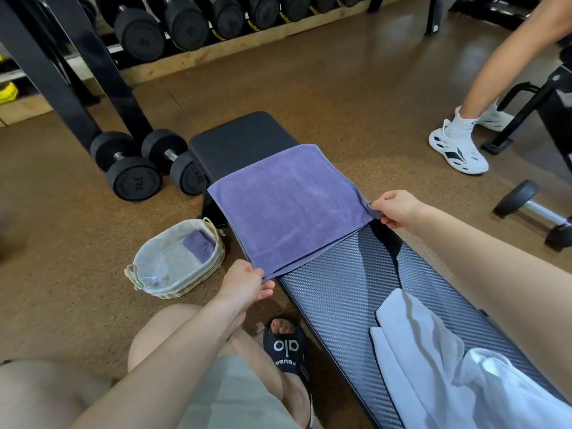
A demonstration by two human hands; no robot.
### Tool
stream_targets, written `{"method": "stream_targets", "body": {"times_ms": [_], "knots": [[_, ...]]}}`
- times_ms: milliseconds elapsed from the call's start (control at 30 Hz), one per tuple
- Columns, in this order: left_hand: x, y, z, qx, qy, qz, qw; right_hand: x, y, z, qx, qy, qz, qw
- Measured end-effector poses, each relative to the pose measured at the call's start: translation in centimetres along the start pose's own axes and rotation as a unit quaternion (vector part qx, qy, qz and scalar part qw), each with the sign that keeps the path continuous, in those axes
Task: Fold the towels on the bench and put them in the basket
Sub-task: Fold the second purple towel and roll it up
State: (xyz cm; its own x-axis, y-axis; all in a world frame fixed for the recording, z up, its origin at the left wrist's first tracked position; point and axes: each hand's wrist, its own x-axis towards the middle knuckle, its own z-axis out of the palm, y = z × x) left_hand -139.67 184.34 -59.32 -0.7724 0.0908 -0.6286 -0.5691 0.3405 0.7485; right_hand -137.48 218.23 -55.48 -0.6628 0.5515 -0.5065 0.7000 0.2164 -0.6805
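Landmark: the rack upright (58, 72), a black slanted steel post at far left.
Dumbbell pair (145, 164): on the floor at the upright's foot, black, one marked 22.5.
Rack dumbbells (185, 21): a row on the wooden shelf behind the upright, running right.
Lone dumbbell (537, 212): far right of the upright, chrome handle, on the floor.
Floor (356, 88): brown, speckled.
Other person's white sneaker (458, 145): well right of the upright, beside a black frame (526, 109).
Black sandal (286, 348): below and right of the upright, on the wearer's foot.

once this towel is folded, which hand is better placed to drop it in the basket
Left, probably. The basket sits on the floor on the bench's left side, right beside the left hand. The right hand pinches the towel's far corner across the bench.
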Motion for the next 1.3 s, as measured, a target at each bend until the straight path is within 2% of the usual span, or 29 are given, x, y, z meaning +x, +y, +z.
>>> {"method": "stream_targets", "body": {"times_ms": [267,433,633,767,900,967,1067,1133,1200,1300], "knots": [[-0.8,2.1,-1.6,-0.007,-0.003,-0.003,1.0,-1.2,-0.4,-0.5,0.175,-0.003,0.024,0.984],[-2.0,3.4,-2.2,-0.009,-0.015,-0.01,1.0,-2.0,-0.9,-0.5,0.2,0.015,0.031,0.979],[-2.9,3.6,-1.8,-0.079,-0.012,-0.065,0.995,-2.3,-0.7,0.1,0.149,0.046,0.044,0.987],[-2.9,3.6,-1.7,-0.072,-0.001,-0.073,0.995,-2.5,-0.3,-0.1,0.07,0.074,0.043,0.994],[-2.8,3.9,-2.1,-0.042,0.0,-0.056,0.998,-2.6,-0.3,-0.2,0.046,0.092,0.043,0.994],[-2.8,4.0,-2.2,-0.005,0.013,-0.028,1.0,-2.6,-0.3,-0.1,0.045,0.099,0.039,0.993],[-2.6,4.1,-2.9,0.111,0.042,0.075,0.99,-2.7,-0.7,0.2,0.063,0.107,0.018,0.992],[-2.8,4.9,-3.6,0.229,0.059,0.181,0.955,-3.0,-1.6,0.4,0.087,0.104,-0.013,0.991],[-3.2,6.0,-4.3,0.325,0.072,0.28,0.901,-3.6,-2.8,0.5,0.131,0.089,-0.041,0.987],[-4.0,7.8,-5.1,0.38,0.083,0.36,0.848,-4.4,-4.9,0.2,0.242,0.054,-0.078,0.966]]}}
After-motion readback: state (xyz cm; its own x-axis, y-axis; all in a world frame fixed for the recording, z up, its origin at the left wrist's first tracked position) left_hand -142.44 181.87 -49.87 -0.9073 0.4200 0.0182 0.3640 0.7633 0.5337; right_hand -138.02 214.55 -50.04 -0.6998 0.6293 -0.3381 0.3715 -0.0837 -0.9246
